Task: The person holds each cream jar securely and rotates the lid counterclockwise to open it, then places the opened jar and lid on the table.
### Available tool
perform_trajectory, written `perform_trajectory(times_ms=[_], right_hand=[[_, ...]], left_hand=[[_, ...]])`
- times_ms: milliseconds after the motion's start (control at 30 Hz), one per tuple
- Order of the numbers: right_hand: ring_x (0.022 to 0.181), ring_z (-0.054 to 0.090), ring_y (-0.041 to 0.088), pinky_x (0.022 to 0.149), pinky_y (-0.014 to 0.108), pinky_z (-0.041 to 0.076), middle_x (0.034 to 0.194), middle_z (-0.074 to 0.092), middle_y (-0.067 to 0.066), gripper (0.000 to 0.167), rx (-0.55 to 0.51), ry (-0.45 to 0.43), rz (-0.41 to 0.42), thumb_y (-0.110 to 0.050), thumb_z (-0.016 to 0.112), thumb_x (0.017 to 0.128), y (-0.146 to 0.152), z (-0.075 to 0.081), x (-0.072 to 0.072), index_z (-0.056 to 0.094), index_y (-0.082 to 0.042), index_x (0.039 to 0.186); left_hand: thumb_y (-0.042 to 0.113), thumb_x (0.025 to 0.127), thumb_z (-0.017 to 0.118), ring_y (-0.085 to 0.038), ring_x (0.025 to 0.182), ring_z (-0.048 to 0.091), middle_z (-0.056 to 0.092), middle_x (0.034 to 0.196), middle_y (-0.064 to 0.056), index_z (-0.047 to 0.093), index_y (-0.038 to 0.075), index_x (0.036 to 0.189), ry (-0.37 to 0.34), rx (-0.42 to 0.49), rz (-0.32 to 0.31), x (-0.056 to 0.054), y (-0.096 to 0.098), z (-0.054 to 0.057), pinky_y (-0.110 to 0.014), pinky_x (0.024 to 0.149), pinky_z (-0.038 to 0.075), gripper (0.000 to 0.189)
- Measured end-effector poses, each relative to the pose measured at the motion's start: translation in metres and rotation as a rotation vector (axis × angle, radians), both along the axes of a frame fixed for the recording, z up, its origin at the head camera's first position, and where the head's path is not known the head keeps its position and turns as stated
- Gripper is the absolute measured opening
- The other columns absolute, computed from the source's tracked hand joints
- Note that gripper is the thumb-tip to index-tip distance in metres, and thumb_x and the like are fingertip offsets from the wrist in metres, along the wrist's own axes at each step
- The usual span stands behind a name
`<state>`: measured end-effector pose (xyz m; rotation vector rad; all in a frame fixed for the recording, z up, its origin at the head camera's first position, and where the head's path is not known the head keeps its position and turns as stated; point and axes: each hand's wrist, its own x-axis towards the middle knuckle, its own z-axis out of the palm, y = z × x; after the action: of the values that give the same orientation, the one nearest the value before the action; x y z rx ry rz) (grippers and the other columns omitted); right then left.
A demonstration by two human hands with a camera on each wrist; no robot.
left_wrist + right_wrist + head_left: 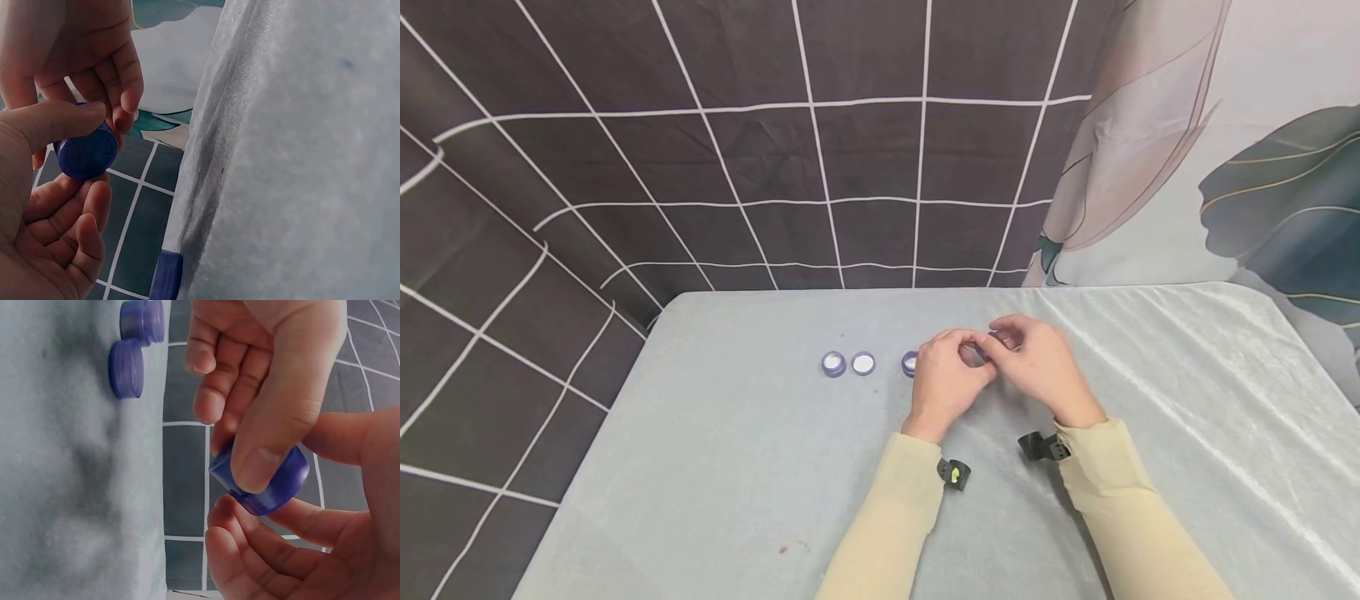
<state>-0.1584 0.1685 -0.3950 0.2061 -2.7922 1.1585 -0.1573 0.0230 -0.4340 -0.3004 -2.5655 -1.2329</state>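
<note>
A small purple round container (284,487) with a glossy rounded side is up between both hands, above the table. My left hand (945,379) holds it, the thumb (81,119) pressing on its side and the fingers curled beneath. From the other side my right hand (1037,358) pinches it with thumb and fingertips. In the head view the fingers cover most of the container. Just left of my left hand, a purple jar (909,363) with a white inside is partly hidden by that hand.
Farther left on the grey cloth-covered table (715,467) stand a purple jar (832,364) and a purple-rimmed round piece (863,363) with a white inside, side by side. A dark grid-patterned cloth (865,158) hangs behind, with a leaf-patterned curtain (1157,150) to the right.
</note>
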Motion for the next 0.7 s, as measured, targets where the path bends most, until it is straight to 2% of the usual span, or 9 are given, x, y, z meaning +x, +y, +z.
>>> perform_trajectory(times_ms=[200,467,700], right_hand=[[0.081,0.068,0.027,0.072,0.041,0.051,0.091,0.074,0.013,0.045,0.028,0.037,-0.019,-0.04,0.068,0.093,-0.0035,-0.0042,-0.0002,0.072,0.002,0.111],[0.07,0.062,0.023,0.065,0.037,0.047,0.081,0.071,0.009,0.04,0.036,0.087,-0.022,-0.037,0.067,0.093,-0.0049,-0.0071,-0.0003,0.073,0.0,0.105],[0.067,0.06,0.02,0.063,0.035,0.046,0.076,0.069,0.005,0.036,0.041,0.083,-0.012,-0.036,0.066,0.094,-0.0039,-0.0062,-0.0008,0.074,-0.002,0.102]], left_hand=[[0.026,0.073,0.083,-0.006,0.074,0.059,0.066,0.079,0.005,0.076,0.013,0.097,0.001,-0.016,0.004,-0.0005,-0.0001,0.0,-0.021,0.07,0.045,0.028],[0.026,0.073,0.083,-0.005,0.073,0.058,0.066,0.079,0.005,0.076,0.013,0.098,-0.006,-0.016,0.004,0.0003,-0.0004,0.0012,-0.021,0.07,0.045,0.029],[0.028,0.073,0.084,-0.006,0.075,0.062,0.068,0.083,0.005,0.076,0.012,0.102,-0.025,-0.011,0.003,-0.0002,-0.0001,0.0006,-0.022,0.072,0.047,0.033]])
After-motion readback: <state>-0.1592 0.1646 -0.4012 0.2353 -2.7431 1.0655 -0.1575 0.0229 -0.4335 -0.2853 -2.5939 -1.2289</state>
